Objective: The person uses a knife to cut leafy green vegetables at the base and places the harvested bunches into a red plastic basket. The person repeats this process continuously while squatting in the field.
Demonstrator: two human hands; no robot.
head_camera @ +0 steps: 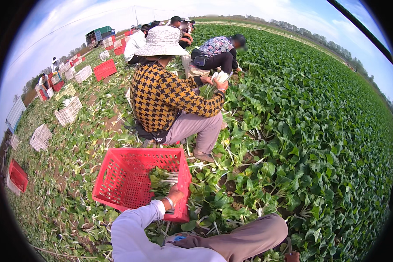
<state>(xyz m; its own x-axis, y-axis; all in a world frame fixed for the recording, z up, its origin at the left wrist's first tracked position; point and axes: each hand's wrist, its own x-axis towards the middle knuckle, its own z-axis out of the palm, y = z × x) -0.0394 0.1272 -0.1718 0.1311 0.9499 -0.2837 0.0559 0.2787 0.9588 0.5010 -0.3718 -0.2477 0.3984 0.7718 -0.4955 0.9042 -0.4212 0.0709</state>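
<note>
My left hand [175,195] reaches into a red plastic crate [124,151], against its right inner side. Under and beyond its fingers lies a bunch of leafy greens with white stalks [165,178]; whether the fingers grip it is hidden. Only part of my right hand [292,256] shows, at the bottom edge beyond my bent knee. Out of it rises a thin curved tool, seemingly a knife blade [289,244]. Much of the crate's perforated floor is bare.
Ahead, a co-worker in a patterned hat [163,41] squats, holding white-stalked greens and a blade. Another person [216,49] bends beyond. Standing leafy crop [314,137] fills the right side. Cut leaves litter the left, with a white crate [41,137] and a tipped red crate [18,177].
</note>
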